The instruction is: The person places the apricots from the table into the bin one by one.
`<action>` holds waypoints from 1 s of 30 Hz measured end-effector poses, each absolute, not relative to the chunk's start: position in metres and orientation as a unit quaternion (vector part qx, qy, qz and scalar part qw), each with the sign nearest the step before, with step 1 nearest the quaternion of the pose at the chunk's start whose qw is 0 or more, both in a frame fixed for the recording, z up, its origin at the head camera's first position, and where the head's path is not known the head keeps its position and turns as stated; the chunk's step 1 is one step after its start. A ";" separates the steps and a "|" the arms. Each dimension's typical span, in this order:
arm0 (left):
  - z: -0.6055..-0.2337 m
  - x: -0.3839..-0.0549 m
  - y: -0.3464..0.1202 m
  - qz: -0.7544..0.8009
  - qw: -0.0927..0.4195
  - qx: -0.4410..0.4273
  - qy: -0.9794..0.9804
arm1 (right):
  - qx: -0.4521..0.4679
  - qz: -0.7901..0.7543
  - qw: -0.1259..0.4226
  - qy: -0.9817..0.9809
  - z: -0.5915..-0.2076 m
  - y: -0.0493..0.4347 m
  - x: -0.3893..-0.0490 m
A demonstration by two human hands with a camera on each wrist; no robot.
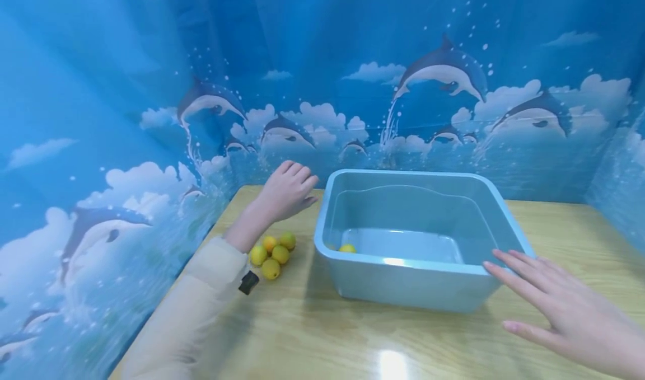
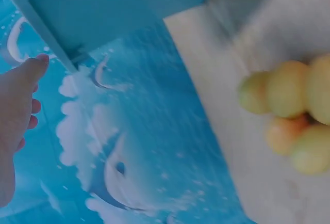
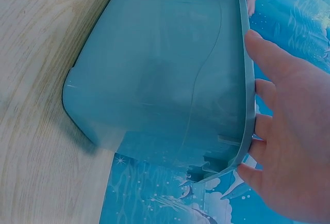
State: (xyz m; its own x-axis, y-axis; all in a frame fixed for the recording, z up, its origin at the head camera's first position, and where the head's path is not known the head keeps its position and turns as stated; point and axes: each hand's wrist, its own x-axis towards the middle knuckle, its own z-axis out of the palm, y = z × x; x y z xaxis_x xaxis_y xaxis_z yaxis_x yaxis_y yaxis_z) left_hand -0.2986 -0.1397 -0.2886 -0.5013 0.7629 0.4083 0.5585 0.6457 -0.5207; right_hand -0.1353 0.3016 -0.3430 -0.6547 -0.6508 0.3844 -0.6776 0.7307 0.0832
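A light blue plastic tub [image 1: 403,279] stands on the table. My left hand [image 1: 291,188] hovers beyond the tub's left side, fingers loosely bent and nothing seen in them; in the left wrist view the left hand [image 2: 18,105] shows its thumb near the tub's rim. Below that forearm lies a cluster of small yellow-green citrus fruits [image 1: 270,268], one of them more orange. One yellow fruit [image 1: 347,248] is inside the tub at its left, partly hidden by the front wall. My right hand [image 1: 564,307] has its fingers extended, fingertips at the tub's right front rim.
The wooden table [image 1: 403,341] reaches a blue curtain [image 1: 322,61] printed with dolphins, which hangs behind and along the sides. A small black device [image 1: 248,283] sits at the left sleeve's cuff.
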 end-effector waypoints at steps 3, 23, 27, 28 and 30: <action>-0.301 -0.296 -0.152 0.157 0.307 -0.381 -0.858 | 0.365 0.036 0.199 -0.909 -0.343 0.303 -0.136; -0.383 -0.293 -0.189 0.189 0.178 -0.300 -0.918 | 0.368 0.028 0.200 -0.908 -0.345 0.301 -0.137; -0.394 -0.293 -0.188 0.183 0.176 -0.280 -0.926 | 0.369 0.031 0.202 -0.907 -0.345 0.301 -0.136; -0.396 -0.293 -0.188 0.179 0.177 -0.276 -0.927 | 0.369 0.031 0.202 -0.907 -0.345 0.301 -0.136; -0.401 -0.294 -0.188 0.174 0.176 -0.266 -0.932 | 0.369 0.031 0.202 -0.907 -0.345 0.300 -0.136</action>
State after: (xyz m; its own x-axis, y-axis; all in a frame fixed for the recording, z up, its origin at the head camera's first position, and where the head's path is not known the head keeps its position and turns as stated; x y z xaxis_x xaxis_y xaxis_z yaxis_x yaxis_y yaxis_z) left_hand -0.2938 -0.1879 -0.4013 -0.7964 0.5571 0.2353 0.4343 0.7977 -0.4185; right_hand -0.1363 0.3004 -0.3448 -0.6463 -0.6560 0.3898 -0.6812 0.7262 0.0927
